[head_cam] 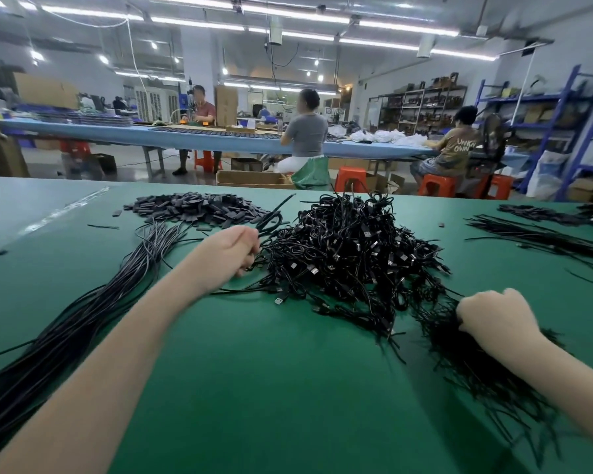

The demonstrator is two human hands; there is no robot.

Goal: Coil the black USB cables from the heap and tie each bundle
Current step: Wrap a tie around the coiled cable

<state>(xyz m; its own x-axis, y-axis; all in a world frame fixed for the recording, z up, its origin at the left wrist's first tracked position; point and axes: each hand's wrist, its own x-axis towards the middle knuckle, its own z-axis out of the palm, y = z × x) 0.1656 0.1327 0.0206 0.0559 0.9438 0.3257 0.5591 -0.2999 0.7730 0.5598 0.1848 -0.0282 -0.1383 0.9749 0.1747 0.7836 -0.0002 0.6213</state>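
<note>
So the green tabletop (254, 388) fills most of the view, running from the near edge all the way to the far edge where the workshop floor starts. Biggest thing on it is the heap (350, 248) of coiled black USB cables, piled up in the middle toward the far edge, silver plug ends poking out all over. Next up, a long sheaf of straight cables (83, 309) lies along the left side, fanning from the near left corner up toward the middle. On the right near edge there's a dark spread of thin black ties (476, 364) (blurry, so can't tell much more than thin strands). At the far edge, left of the heap, sits a flat pile of small black tabs (199, 206). More loose strands (545, 237) trail off by the far right corner.

Hands now. The left hand (226, 258) is at the heap's left flank, fingers curled and pinching a looped cable (271, 220) that sticks up and away toward the far edge. The right hand (493, 316) is balled into a fist on top of the ties by the right edge, knuckles up; it looks clamped on a few strands, though exactly how many is hidden under the fist. The two hands are well apart, heap between them.
</note>
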